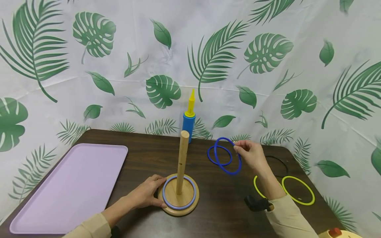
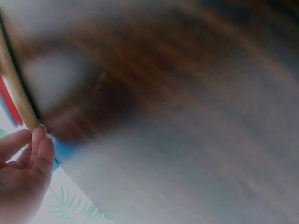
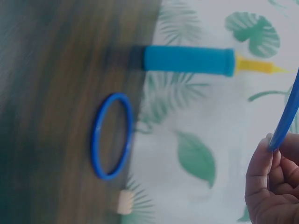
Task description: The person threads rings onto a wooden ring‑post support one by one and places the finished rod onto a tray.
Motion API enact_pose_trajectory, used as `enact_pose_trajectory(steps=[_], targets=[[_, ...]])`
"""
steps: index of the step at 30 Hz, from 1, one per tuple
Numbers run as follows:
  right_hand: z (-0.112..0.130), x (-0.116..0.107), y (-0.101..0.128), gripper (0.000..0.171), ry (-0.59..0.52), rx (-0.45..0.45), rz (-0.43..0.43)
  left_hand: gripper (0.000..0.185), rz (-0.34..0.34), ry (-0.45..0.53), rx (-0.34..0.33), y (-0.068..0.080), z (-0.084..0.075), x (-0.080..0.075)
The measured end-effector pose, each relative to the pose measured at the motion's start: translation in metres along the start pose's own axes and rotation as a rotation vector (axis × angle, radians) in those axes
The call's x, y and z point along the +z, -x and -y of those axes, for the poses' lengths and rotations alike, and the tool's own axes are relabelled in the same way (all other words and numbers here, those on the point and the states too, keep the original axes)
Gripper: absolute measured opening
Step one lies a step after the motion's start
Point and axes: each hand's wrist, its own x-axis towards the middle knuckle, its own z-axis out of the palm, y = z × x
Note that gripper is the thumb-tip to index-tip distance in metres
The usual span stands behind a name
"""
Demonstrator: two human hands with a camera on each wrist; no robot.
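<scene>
Lavender ring [image 1: 194, 191] seated around peg [image 1: 182, 162]; wooden base [image 1: 187, 195] gripped by left hand [image 1: 148, 192], thumb and fingers spread. Blue ring [image 1: 230, 173] pinched in right hand [image 1: 251, 153]. Unplaced on table [image 1: 220, 205]: second blue ring [image 3: 95, 144], yellow rings [image 1: 314, 196], dark loop [image 1: 287, 168].

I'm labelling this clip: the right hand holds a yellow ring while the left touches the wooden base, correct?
Not quite: the ring in the right hand is blue, as the head view shows. The left hand does touch the wooden base.
</scene>
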Motion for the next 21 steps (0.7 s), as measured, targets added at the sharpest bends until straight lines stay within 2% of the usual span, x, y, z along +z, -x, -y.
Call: enact_pose_trajectory(steps=[9, 21], targets=[[0.033, -0.004, -0.002, 0.028, -0.216, 0.060, 0.036, 0.084, 0.002, 0.000, 0.007, 0.000, 0.000, 0.000], [0.070, -0.007, -0.003, 0.022, -0.346, 0.020, 0.066, 0.085, 0.005, 0.003, -0.002, 0.000, 0.000, 0.000]])
